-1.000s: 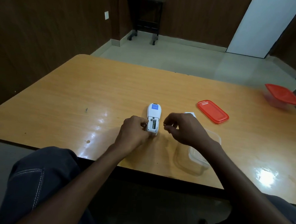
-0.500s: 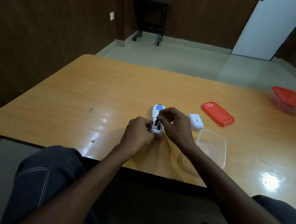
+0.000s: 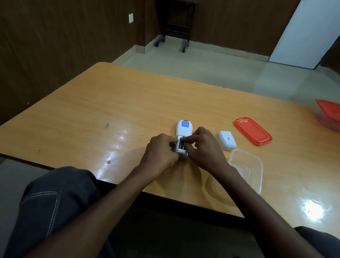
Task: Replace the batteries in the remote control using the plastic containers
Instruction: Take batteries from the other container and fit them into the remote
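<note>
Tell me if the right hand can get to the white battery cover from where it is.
Probably yes. The battery cover lies bare on the table just right of the right hand, with nothing between them. That hand is busy at the remote, though, so it must let go first.

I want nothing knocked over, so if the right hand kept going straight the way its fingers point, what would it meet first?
The right hand points leftward across the white remote control's open battery bay, so it would probably meet the left hand gripping the other side first, though depth is unclear.
</note>
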A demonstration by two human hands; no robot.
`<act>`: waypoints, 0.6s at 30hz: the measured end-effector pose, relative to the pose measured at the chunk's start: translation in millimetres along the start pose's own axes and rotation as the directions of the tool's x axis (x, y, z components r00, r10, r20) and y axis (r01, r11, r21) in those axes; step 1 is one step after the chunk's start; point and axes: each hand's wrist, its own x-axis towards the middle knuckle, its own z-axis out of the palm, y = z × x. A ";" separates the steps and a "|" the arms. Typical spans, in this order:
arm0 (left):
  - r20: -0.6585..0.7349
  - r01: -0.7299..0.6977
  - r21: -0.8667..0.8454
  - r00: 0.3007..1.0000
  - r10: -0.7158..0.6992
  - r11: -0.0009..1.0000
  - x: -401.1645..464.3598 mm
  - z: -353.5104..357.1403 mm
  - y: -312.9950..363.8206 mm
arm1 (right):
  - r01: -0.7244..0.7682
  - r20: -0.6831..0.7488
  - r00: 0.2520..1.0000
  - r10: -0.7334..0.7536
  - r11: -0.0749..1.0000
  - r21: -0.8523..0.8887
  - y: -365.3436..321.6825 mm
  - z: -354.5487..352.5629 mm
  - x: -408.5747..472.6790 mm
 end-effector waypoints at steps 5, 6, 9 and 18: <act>0.008 0.000 0.017 1.000 0.000 1.000 -0.4 -0.3 0.6 | 0.087 0.076 0.994 -0.079 0.990 -0.107 -7.0 -10.8 -2.9; 0.007 0.002 0.011 1.000 -0.002 1.000 -0.7 -0.7 0.9 | 0.088 0.088 0.993 -0.079 0.991 -0.102 -7.2 -14.5 -2.1; -0.003 0.014 -0.005 1.000 -0.014 1.000 -1.9 -0.5 1.3 | -0.017 0.012 1.000 0.019 0.993 -0.113 -0.7 -25.9 0.2; -0.008 0.030 -0.027 1.000 -0.030 0.999 -4.1 -0.2 2.5 | -0.278 -0.038 0.953 0.301 0.816 -0.506 39.9 -40.1 3.0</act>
